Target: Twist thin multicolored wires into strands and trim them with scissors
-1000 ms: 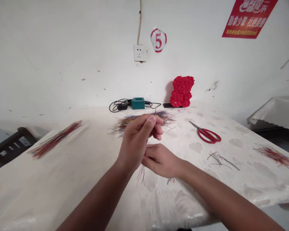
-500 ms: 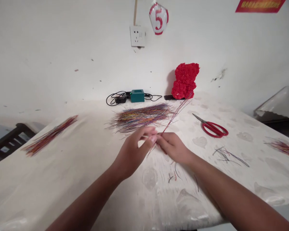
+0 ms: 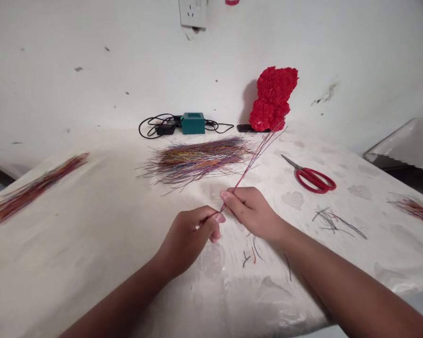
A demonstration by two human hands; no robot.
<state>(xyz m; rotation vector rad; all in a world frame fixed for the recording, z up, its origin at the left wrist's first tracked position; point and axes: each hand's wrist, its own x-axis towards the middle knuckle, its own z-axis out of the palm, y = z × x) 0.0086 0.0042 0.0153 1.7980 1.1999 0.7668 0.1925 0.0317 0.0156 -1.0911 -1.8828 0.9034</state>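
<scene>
Currently my right hand [image 3: 250,211] pinches a thin wire bunch [image 3: 250,169] near its lower end; left hand [image 3: 186,239] curled right beside it, can't tell if gripping; bunch angles up past the main wire pile [image 3: 197,159]

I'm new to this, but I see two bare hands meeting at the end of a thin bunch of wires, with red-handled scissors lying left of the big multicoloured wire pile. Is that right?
Not quite: the red-handled scissors lie to the right of the big multicoloured wire pile, not the left, as the head view shows. The rest stands: the left hand and right hand meet at the end of the thin bunch of wires.
</scene>
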